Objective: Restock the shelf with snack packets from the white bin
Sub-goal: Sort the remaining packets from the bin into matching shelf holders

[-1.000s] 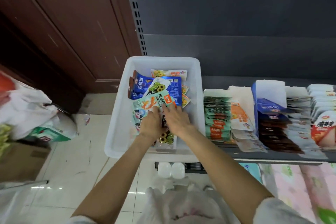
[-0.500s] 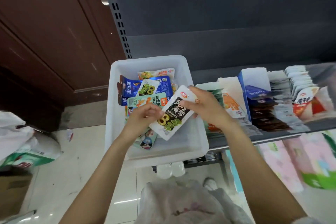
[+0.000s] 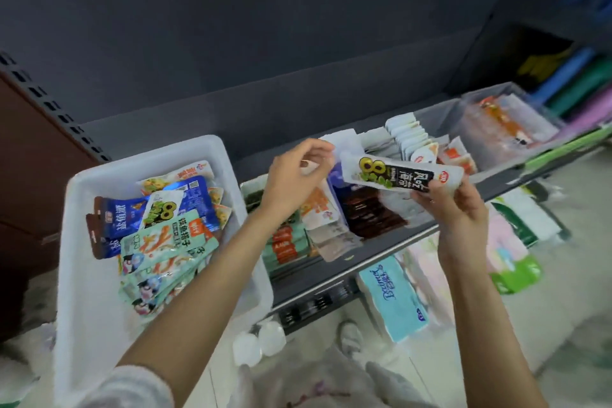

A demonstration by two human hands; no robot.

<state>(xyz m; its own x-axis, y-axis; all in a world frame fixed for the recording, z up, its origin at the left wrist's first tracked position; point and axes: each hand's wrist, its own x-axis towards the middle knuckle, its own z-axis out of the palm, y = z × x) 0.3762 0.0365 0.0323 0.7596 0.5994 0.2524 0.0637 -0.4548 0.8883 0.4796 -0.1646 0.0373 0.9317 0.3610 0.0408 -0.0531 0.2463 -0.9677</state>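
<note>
Fingers of the right hand (image 3: 455, 205) pinch the right end of a white-and-black seaweed snack packet (image 3: 399, 174), held flat above the grey metal shelf (image 3: 390, 253) and its upright packet rows. Just left, the left hand (image 3: 293, 175) hovers with loosely curled fingers, empty. Left of the shelf sits the white plastic bin (image 3: 86, 275), part full.

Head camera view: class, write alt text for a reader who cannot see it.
A person's right hand holds a black-and-white snack packet above a stocked shelf, with the left hand loosely curled beside it. A white bin of packets sits at left.
</note>
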